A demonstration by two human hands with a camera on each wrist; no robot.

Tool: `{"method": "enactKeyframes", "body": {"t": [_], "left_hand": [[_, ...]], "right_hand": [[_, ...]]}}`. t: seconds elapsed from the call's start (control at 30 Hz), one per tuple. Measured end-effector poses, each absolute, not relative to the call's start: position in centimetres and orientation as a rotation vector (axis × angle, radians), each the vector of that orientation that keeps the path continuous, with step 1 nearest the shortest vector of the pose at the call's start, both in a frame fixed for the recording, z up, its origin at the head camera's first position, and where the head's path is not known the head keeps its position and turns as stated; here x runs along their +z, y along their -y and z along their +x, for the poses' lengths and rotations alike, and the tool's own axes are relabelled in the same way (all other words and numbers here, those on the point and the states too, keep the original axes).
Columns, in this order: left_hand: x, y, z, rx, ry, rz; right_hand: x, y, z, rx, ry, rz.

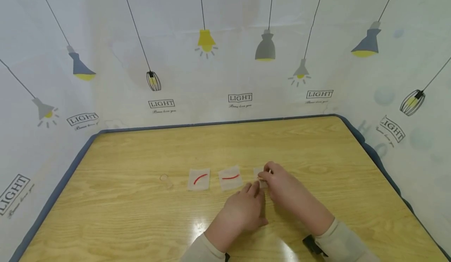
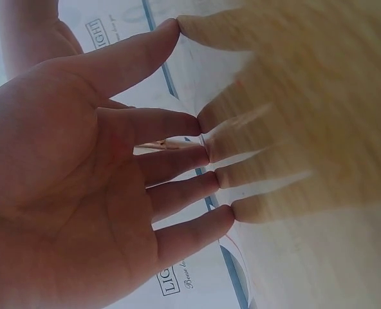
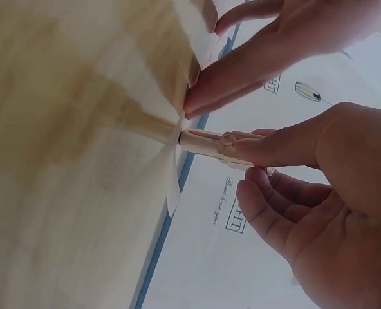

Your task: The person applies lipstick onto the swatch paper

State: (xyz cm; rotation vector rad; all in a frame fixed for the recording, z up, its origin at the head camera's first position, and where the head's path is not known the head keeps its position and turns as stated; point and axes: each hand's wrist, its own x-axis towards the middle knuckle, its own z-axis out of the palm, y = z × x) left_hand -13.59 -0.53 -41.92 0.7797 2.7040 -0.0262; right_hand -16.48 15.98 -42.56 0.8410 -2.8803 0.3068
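Near the middle of the smooth, yellowish wood-grain bench (image 1: 123,203), we see three small white square sheets in a row. The left-hand sheet (image 1: 204,184) carries a curved red stroke (image 1: 199,178) that rises to the right, and the middle sheet (image 1: 229,184), slightly turned, bears a flatter red stroke (image 1: 230,177). Of the right-hand sheet (image 1: 256,172), we can make out only a part, since fingers cover much of it; in the right wrist view one of its edges lifts off the bench in a soft curl.

We find the right hand (image 1: 281,181) at this last sheet, its thumb and fingers pinching a small, pale, wood-coloured peg-like piece (image 3: 210,147) with a little ring on its side. The tip of the piece points down and meets the sheet. We see the left hand (image 1: 244,210) close beside it, spread wide and holding nothing, with its fingers nearly straight and its thumb held apart; the fingertips rest at the surface by the near edge of the sheet, though we cannot tell whether they press on the sheet itself.

To the left of the row, well apart from both hands, lies a small, clear, see-through object (image 1: 166,180) with a rounded end. Behind the bench's dark blue edging (image 1: 211,123), we see a white backdrop (image 1: 218,72) printed with hanging lamps and the word "LIGHT". Both wrists emerge from pale cream sleeves (image 1: 343,240).
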Motion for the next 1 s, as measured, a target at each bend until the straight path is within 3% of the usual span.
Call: {"method": "enactKeyframes", "body": {"t": [1.0], "left_hand": [[-42.0,0.2,-13.8,-0.075,-2.674,0.762]], "right_hand": [[-41.0,-19.8,-17.8,0.591,3.058,0.688]]}}
